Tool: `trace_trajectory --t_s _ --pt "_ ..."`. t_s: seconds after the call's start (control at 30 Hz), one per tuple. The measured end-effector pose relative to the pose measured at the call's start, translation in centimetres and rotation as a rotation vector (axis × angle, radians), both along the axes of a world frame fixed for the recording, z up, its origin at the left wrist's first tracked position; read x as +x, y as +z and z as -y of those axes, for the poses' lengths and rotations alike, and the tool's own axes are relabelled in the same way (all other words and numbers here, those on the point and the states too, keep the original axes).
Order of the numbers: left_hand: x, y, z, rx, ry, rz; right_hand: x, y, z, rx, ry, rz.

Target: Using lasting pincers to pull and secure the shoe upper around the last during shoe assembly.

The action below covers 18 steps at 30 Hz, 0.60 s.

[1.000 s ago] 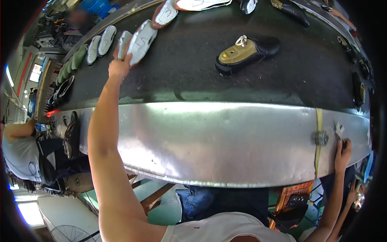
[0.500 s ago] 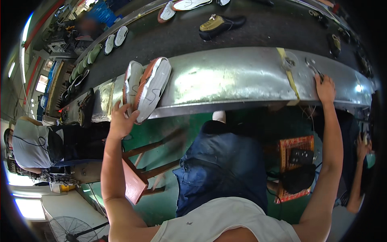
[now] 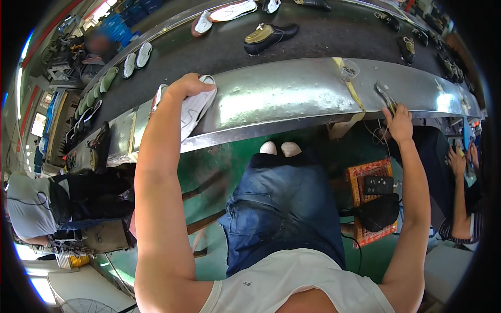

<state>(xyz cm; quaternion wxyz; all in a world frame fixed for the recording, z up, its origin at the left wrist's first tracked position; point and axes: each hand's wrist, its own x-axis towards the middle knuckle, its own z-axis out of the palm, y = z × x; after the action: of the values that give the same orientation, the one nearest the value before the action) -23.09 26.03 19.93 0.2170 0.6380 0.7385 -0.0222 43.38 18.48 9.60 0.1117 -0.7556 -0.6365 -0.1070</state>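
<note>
A pair of white-and-brown shoes leans on the metal ledge (image 3: 271, 88) with their pale soles facing me. My left hand (image 3: 187, 86) curls over the far end of the nearer shoe (image 3: 194, 112), its thumb against the sole. Mostly behind my left forearm is the other shoe (image 3: 159, 95). On the right of the ledge lies a pair of pliers (image 3: 385, 95), jaws pointing away from me. My right hand (image 3: 400, 124) has its fingers closed around the handle ends at the ledge's edge.
A clear cup (image 3: 349, 70) of small bits stands by a yellow tape strip (image 3: 355, 96). Beyond runs a dark belt (image 3: 219, 52) carrying several shoes, including a black-and-gold one (image 3: 269, 37). A wooden stool (image 3: 206, 223) stands left of my legs. People are at both sides.
My left hand has moved from the shoes' near end to the far end of one. My view has shifted; the right hand stays at the pliers' handles.
</note>
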Motion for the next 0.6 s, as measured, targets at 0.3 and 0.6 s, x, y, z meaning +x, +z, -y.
trace_trajectory --t_s 0.3,0.6 --pt "4.5 3.1 11.3 0.331 -0.038 0.829 -4.1 -3.5 12.2 -0.07 0.303 -1.392" --pt "25.1 -15.2 31.0 0.316 -0.223 0.883 -20.5 -5.5 16.6 -0.706 0.317 -1.586"
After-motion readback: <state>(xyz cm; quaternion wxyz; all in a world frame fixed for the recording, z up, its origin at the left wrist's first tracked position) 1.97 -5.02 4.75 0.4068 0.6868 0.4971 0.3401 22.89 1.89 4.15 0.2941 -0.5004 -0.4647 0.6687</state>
